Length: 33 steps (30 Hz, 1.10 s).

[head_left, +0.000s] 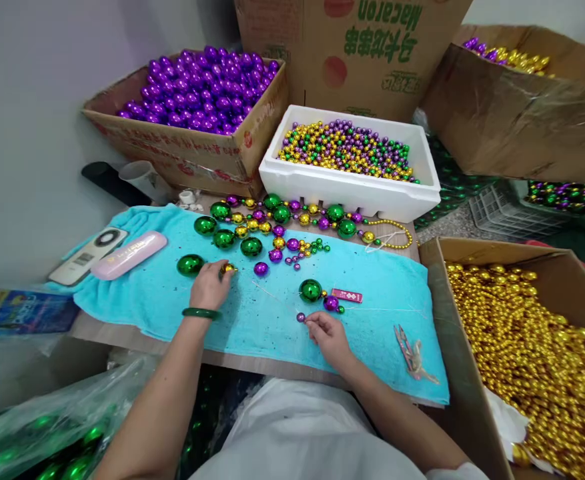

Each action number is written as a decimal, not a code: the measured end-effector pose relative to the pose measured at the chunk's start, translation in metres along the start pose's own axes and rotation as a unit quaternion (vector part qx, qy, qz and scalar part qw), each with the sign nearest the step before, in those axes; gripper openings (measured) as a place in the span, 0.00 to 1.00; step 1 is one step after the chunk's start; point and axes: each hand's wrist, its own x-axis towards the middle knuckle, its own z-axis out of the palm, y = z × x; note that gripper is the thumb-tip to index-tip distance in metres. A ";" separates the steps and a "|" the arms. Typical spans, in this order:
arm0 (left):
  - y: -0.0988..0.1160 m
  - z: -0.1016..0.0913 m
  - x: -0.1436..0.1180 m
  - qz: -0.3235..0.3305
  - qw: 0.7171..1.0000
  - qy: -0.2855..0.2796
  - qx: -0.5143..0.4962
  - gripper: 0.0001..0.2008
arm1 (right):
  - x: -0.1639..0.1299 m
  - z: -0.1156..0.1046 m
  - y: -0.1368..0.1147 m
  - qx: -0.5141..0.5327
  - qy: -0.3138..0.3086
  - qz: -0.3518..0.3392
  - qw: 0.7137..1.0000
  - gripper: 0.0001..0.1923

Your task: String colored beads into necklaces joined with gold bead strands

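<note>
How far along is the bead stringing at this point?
Done: a long strand of green, purple and gold beads lies along the far edge of the blue towel. In hand: the right hand pinches a small purple bead at a short started strand; the left hand touches a gold bead. Left: loose green balls lie unstrung.

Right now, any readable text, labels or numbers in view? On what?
"Macaron", upside down, green print on the tall cardboard box at the back.
Green characters under it: too unclear to read.
Pink case on the towel: gold lettering, too small to read.
Small red tag by the right hand: print too small to read.
Purple-bead box: red print, too blurred to read.
</note>
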 end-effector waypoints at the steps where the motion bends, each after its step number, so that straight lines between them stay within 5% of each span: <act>1: 0.000 0.002 0.000 -0.005 1.000 -0.002 -0.009 0.23 | 0.000 0.000 0.002 0.001 0.000 0.006 1.000 0.11; 7: 0.014 0.005 -0.005 -0.070 0.983 0.019 -0.169 0.19 | 0.005 -0.002 0.009 0.022 0.008 0.030 0.999 0.13; 13: 0.041 -0.014 -0.027 -0.168 0.811 -0.053 -0.557 0.24 | 0.001 -0.006 0.001 0.036 0.011 0.035 0.999 0.15; 18: 0.057 -0.028 -0.037 -0.174 0.759 -0.082 -0.622 0.24 | -0.001 -0.008 -0.015 0.008 0.013 0.000 1.000 0.13; 24: 0.062 -0.030 -0.040 -0.173 0.737 -0.101 -0.645 0.23 | 0.000 -0.009 -0.020 -0.015 0.014 -0.008 1.000 0.13; 33: 0.063 -0.027 -0.043 -0.146 0.774 -0.056 -0.613 0.21 | 0.002 -0.009 -0.023 -0.041 0.017 -0.039 0.998 0.12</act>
